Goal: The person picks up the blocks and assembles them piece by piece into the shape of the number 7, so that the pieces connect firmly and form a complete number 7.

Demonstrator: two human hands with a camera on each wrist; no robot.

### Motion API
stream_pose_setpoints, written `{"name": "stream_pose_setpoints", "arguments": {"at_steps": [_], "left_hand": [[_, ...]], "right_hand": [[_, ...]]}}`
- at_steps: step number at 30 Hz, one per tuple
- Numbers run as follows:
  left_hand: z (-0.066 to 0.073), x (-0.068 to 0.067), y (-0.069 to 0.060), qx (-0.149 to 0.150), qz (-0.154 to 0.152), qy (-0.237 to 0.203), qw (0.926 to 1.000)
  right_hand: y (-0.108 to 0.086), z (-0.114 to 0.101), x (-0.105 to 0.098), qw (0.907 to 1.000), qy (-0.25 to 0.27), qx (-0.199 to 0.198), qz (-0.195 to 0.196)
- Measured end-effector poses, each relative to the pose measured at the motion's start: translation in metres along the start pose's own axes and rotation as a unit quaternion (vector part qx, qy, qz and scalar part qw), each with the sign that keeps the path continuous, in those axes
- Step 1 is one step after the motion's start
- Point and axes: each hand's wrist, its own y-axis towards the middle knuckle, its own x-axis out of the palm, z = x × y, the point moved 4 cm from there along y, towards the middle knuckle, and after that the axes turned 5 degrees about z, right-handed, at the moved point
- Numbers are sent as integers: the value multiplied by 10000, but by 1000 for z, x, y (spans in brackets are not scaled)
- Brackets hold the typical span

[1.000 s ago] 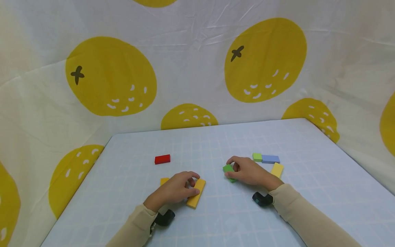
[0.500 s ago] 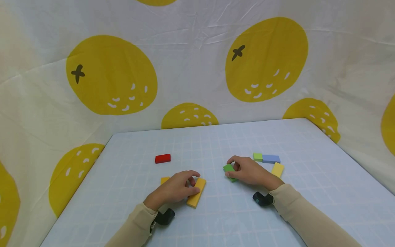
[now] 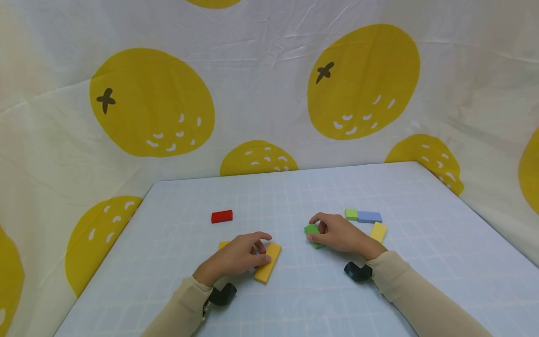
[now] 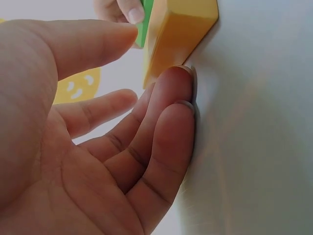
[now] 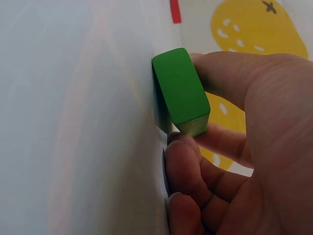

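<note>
In the head view my left hand point(image 3: 237, 255) is beside a yellow-orange block point(image 3: 267, 264) lying slantwise on the table. The left wrist view shows its fingers loosely bent, fingertips on the tabletop close to the block's end, with thumb and fingers apart and nothing gripped. Part of another orange block point(image 3: 224, 245) shows behind that hand. My right hand point(image 3: 338, 234) pinches a green block point(image 3: 313, 230) between thumb and fingers. In the right wrist view the green block point(image 5: 181, 85) is tilted, one edge close to the table surface.
A red block point(image 3: 222, 216) lies at the back left. Behind my right hand, a light green block point(image 3: 351, 214) adjoins a blue block point(image 3: 369, 217). A pale yellow block point(image 3: 378, 231) is partly covered by that hand. A fruit-patterned curtain point(image 3: 261, 103) rises behind the table point(image 3: 316, 299).
My left hand has drawn back very slightly to the left beside the orange block. The right hand and the green block look still.
</note>
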Motion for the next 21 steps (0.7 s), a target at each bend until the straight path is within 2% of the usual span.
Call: {"name": "stream_pose_setpoints", "arguments": {"at_steps": [8,17,21], "left_hand": [[1,0,1,41,-45,34,10000],[3,3,1,24,-145,468,9988],[3,3,1,12,-113,477,9988]], "right_hand": [[0,0,0,10000,-19,-34,16],[0,1,1,10000,-44,-25,17],[0,0,1,10000,-38,-32,4]]}}
